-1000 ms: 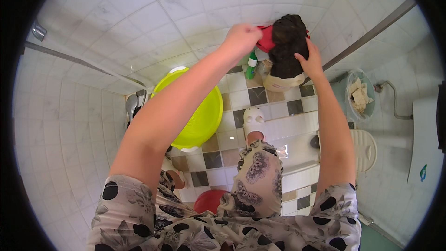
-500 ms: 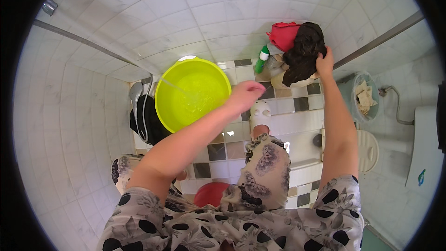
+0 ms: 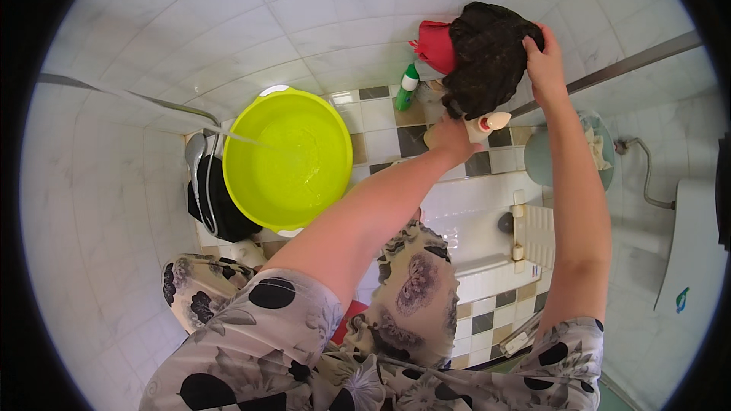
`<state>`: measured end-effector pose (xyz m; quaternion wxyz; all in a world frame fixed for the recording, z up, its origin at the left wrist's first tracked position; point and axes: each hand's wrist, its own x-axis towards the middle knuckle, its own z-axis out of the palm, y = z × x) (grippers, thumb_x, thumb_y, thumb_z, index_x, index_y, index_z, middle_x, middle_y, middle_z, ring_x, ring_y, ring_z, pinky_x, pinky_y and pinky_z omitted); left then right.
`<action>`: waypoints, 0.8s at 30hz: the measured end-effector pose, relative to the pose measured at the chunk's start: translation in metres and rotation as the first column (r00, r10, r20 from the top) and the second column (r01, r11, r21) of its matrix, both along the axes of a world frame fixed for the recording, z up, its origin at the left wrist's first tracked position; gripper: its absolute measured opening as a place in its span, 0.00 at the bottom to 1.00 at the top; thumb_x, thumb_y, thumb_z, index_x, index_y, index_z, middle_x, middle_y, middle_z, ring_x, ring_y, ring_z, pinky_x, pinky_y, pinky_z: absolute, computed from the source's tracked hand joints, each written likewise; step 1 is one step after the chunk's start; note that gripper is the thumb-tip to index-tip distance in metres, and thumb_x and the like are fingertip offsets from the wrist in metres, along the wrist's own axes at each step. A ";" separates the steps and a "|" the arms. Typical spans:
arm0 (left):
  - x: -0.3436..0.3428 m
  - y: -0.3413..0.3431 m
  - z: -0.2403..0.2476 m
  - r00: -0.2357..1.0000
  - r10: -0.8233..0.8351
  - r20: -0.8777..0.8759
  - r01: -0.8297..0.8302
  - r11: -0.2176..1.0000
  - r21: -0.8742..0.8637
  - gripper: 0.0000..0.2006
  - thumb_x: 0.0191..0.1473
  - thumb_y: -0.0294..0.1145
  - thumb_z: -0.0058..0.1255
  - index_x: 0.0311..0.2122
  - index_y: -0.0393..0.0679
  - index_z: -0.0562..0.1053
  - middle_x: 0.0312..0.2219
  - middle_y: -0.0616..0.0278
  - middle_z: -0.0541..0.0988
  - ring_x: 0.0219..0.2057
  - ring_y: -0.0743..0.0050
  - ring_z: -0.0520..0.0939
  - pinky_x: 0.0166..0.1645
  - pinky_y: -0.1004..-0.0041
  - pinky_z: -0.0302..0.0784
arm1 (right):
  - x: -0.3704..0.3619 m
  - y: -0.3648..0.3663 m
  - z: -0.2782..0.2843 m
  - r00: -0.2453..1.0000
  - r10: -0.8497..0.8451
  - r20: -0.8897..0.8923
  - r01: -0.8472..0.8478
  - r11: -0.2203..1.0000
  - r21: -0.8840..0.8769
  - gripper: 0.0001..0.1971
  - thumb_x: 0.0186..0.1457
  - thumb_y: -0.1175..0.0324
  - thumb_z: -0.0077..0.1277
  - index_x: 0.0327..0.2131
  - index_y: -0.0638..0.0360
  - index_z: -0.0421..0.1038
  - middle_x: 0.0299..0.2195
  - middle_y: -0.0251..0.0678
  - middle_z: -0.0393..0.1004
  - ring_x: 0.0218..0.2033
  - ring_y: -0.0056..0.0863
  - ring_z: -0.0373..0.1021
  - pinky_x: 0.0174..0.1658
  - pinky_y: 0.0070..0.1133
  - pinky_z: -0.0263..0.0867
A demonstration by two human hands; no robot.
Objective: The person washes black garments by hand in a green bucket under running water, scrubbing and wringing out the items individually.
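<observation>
My right hand (image 3: 545, 68) is closed on the right edge of a dark brown cloth (image 3: 491, 53), holding it up at the far right near the tiled wall. Below the cloth's lower edge is my left hand (image 3: 453, 141), its thumb stretched to the right. The other fingers are mostly hidden, so I cannot see what they grip, if anything. Right beside it stands a pale bottle (image 3: 481, 128) with a red ring and a cream top. A red cloth (image 3: 435, 47) lies against the dark one. Left of them is a green bottle (image 3: 406, 90) with a white band.
A lime-green basin (image 3: 289, 160) with water in it stands on the checkered floor, a thin stream running in. A shower head (image 3: 196, 148) and black cloth (image 3: 228, 202) lie left of it. A lined waste bin (image 3: 539, 158) is at right, near a squat toilet (image 3: 476, 221).
My left hand has moved right and away from me, from near the basin to under the dark cloth. My right hand has raised and spread that cloth, uncovering the pale bottle's top.
</observation>
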<state>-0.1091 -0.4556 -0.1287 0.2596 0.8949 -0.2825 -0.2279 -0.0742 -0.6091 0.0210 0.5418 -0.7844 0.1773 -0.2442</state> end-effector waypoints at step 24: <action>-0.015 0.051 -0.090 0.278 0.126 -0.952 -0.741 0.659 -0.129 0.32 0.46 0.42 0.58 0.54 0.44 0.58 0.43 0.57 0.72 0.43 0.61 0.76 0.34 0.58 0.78 | -0.045 0.031 0.111 0.774 0.006 0.633 0.022 0.999 -0.036 0.13 0.57 0.75 0.43 0.46 0.62 0.65 0.40 0.37 0.71 0.40 0.26 0.69 0.45 0.21 0.66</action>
